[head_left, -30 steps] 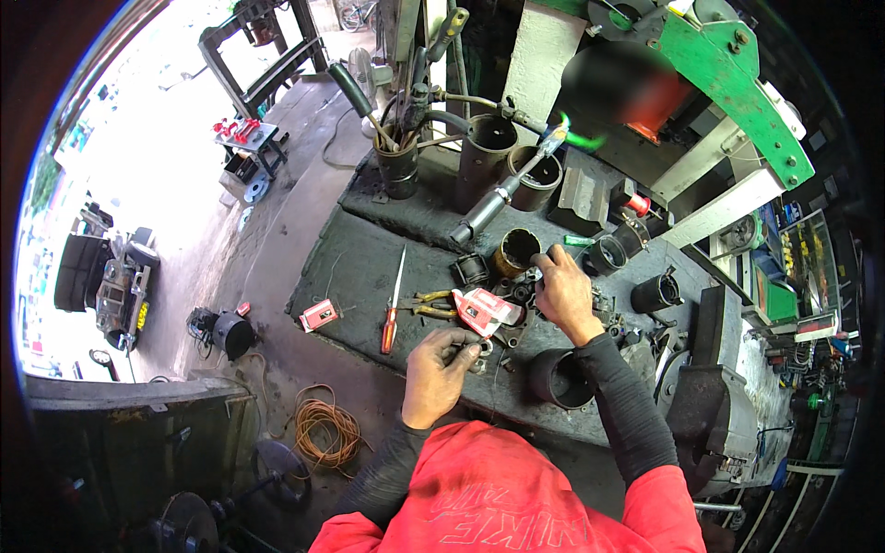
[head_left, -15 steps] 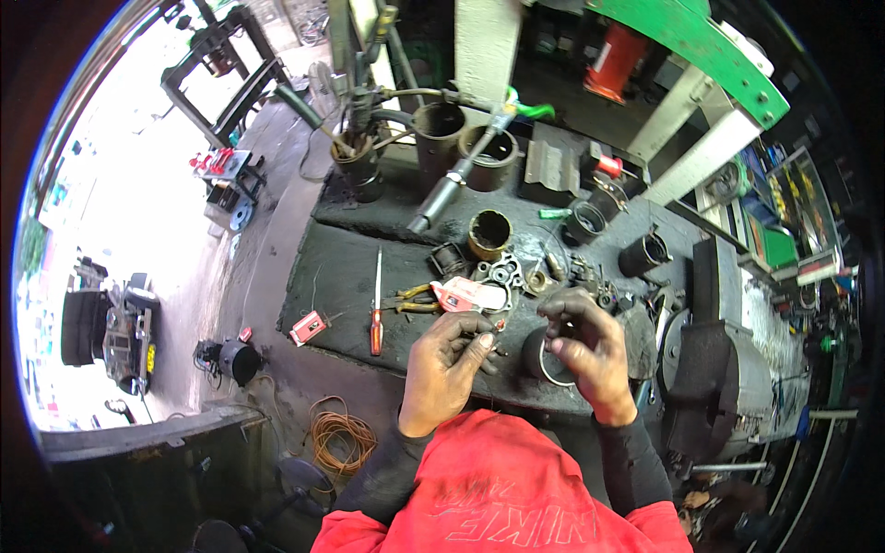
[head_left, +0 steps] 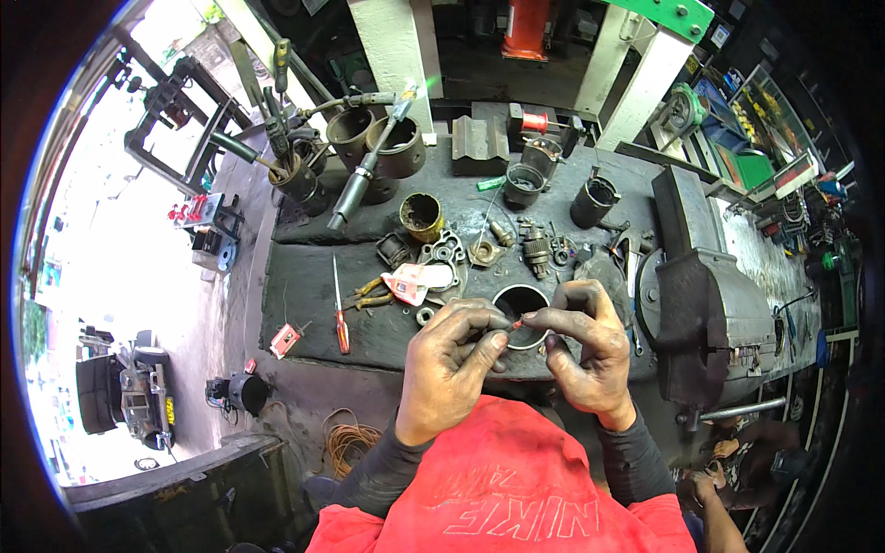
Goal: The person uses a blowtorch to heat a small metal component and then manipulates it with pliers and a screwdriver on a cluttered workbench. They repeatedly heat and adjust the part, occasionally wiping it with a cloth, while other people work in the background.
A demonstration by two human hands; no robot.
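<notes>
A tiny red piece point(head_left: 518, 323) sits between the fingertips of both hands, too small for its kind to show. My left hand point(head_left: 452, 367) pinches it from one side, thumb against curled, blackened fingers. From the other side my right hand point(head_left: 592, 358) meets it with curled fingertips. Under the hands stands an open metal cylinder point(head_left: 523, 288) on the dark workbench point(head_left: 304, 258). Beyond my left hand lie a red-and-white packet point(head_left: 406, 285), yellow-handled pliers point(head_left: 371, 297) and a cast metal housing point(head_left: 446, 247). A screwdriver point(head_left: 342, 332) lies farther left.
A red-and-white box point(head_left: 286, 341) lies near the bench's left edge. Metal cups point(head_left: 421, 217), a tool-filled can point(head_left: 300, 184) and a gear shaft point(head_left: 536, 251) stand or lie farther back. A heavy vise point(head_left: 705, 323) is at right. Another person's arm point(head_left: 717, 502) shows lower right.
The view has shifted, so the bench things appear farther left. My right hand has come in toward the left, and its fingertips now meet at the red piece.
</notes>
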